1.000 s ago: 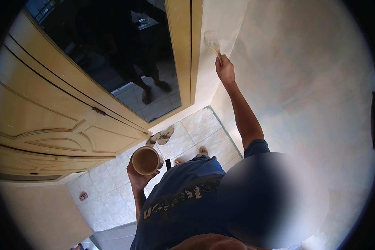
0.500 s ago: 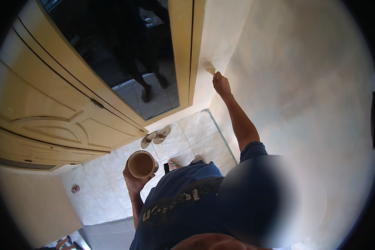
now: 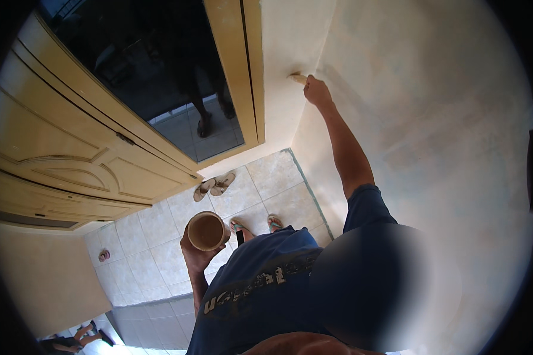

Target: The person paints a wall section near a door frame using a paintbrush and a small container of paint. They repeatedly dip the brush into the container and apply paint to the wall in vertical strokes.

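Note:
My right hand (image 3: 317,92) is closed around the handle of a paintbrush (image 3: 297,78), arm stretched far forward. The bristles meet the pale strip of wall (image 3: 281,109) between the door frame and the corner. A tub (image 3: 207,232) with a light rim, holding brownish paint, rests in my left hand (image 3: 196,255), whose fingers wrap round its side at waist height. Damp-looking patches mark the wider wall (image 3: 420,136) to the right.
A yellow-brown wooden door (image 3: 71,160) and a dark glass panel (image 3: 177,77) stand at the left. Sandals (image 3: 214,186) lie on the tiled floor (image 3: 272,177) by the door. At the lower left another person (image 3: 86,338) is partly visible.
The brush has tipped to lie nearly level, its bristles still at the wall strip. My view has shifted slightly, and more of my feet shows. The left hand keeps hold of the tub.

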The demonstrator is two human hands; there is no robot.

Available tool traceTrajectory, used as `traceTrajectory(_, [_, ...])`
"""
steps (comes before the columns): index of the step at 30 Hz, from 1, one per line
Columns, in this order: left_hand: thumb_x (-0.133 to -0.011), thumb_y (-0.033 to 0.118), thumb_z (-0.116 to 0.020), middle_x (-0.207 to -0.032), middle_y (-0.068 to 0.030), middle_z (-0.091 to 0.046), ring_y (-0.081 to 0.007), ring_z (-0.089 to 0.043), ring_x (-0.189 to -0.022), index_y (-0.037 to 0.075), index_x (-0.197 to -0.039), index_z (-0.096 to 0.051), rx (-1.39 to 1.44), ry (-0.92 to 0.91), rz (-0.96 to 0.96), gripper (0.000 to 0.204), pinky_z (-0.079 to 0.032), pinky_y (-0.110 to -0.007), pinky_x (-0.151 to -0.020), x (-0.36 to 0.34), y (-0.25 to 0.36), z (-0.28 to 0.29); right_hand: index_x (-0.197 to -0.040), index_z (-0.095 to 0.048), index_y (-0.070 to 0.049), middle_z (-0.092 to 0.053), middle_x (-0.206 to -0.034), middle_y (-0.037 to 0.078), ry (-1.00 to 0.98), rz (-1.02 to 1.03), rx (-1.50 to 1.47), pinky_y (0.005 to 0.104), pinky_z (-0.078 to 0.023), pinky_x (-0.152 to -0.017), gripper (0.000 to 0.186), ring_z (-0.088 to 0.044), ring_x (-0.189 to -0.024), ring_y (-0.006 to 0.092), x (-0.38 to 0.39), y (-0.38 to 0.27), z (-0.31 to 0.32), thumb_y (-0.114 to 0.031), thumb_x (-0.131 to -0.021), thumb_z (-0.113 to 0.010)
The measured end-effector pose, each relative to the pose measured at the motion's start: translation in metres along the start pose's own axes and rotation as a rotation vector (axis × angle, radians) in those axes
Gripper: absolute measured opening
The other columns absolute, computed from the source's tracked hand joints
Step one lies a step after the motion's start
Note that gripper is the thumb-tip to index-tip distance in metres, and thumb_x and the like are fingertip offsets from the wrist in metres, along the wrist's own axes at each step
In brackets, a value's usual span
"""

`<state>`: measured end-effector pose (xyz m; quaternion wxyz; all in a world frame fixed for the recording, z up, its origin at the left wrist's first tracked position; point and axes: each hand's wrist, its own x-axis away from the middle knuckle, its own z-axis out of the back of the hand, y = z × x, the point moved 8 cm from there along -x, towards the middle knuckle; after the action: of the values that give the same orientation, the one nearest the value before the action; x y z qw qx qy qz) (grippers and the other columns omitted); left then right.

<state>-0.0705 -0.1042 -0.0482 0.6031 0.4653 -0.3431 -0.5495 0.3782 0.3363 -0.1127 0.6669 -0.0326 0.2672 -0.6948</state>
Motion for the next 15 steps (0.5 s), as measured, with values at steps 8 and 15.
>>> traceTrajectory(8, [-0.056,0.033,-0.102,-0.118,-0.0135,-0.072,-0.0250,-0.070,-0.107,-0.002,-0.128,-0.059,0.026,0.044,0.011,0.091,-0.056,-0.039,-0.093,0.018,-0.001,-0.022,-0.101,-0.061,-0.001,-0.070,-0.091,0.028,0.186,0.040,-0.072,0.0527,-0.057,-0.081,0.017,-0.070,-0.092,0.0455,-0.027,-0.044,0.137,-0.014,-0.090,-0.061])
traceTrajectory(15, [-0.055,0.034,-0.102,-0.115,-0.0133,-0.072,-0.0242,-0.070,-0.106,-0.002,-0.127,-0.060,0.014,0.069,0.060,0.090,-0.056,-0.039,-0.092,0.028,0.000,-0.031,-0.098,-0.064,-0.001,-0.070,-0.088,0.026,0.254,-0.009,-0.163,0.0489,-0.057,-0.078,0.016,-0.070,-0.086,0.0431,0.016,-0.030,0.147,-0.013,-0.088,-0.064])
